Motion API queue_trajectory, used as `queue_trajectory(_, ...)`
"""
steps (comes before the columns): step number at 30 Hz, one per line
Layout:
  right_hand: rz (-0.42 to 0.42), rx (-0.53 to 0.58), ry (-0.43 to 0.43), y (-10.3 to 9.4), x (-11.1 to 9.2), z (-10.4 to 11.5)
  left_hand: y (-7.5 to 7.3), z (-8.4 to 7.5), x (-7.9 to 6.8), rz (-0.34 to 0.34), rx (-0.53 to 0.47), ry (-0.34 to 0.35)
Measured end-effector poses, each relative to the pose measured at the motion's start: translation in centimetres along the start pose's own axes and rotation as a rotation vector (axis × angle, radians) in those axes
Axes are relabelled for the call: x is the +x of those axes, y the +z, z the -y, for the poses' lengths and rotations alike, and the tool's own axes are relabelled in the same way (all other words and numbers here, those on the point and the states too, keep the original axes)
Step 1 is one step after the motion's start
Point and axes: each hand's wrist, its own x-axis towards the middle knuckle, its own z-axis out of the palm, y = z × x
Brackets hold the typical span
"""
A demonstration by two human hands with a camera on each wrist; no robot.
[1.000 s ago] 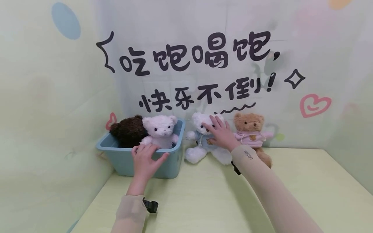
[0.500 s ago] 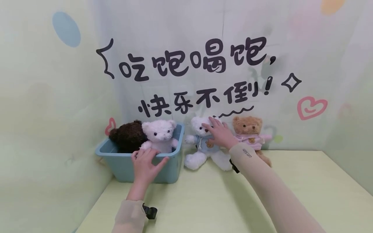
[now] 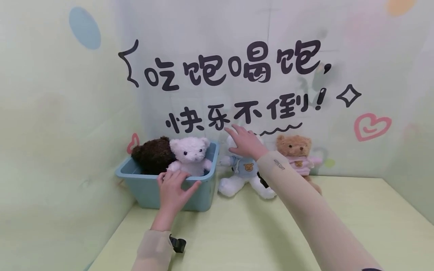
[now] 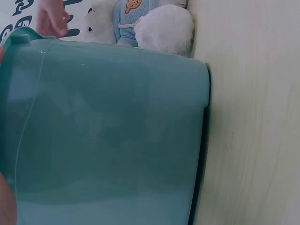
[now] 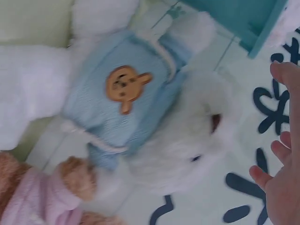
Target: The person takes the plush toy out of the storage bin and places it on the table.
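My left hand (image 3: 173,194) grips the front rim of a blue plastic bin (image 3: 200,197), fingers over the edge and thumb outside. Inside the bin sit a dark brown teddy bear (image 3: 152,156) and a pale pink one (image 3: 190,150). My right hand (image 3: 246,142), fingers spread, hovers at the head of a white teddy bear (image 3: 241,165) in a blue hoodie and partly hides its face. In the right wrist view this hand stands apart from the white bear's head. The bin's side wall (image 4: 112,126) fills most of the left wrist view.
To the right of the white bear, a tan teddy bear (image 3: 293,146) in a pink hoodie sits against the back wall, partly behind my right sleeve. A pale wooden table (image 3: 356,210) lies in front. Printed cloth walls (image 3: 407,67) enclose the back and sides.
My right hand has shifted left and up from the white bear's face to above its head. The left hand stays on the bin rim. The head view has shifted slightly.
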Motion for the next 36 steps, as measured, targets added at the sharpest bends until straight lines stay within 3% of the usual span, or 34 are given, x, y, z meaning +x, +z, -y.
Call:
queue_trajectory(9,0.084,-0.024,-0.107,-1.6,2.7,4.3,-0.2,0.0,0.4,-0.019,0.007,0.027)
queue_trajectory(19,0.173,-0.040,-0.233,-0.3,4.0,8.0,-0.2,0.1,0.1,0.006,0.019,0.009)
queue_trajectory(27,0.226,-0.062,-0.246,0.9,3.4,8.7,0.0,0.0,0.2,0.005,0.018,0.016)
queue_trajectory(36,0.253,0.009,-0.228,1.1,2.9,8.9,-0.1,-0.1,0.2,0.000,0.026,0.015)
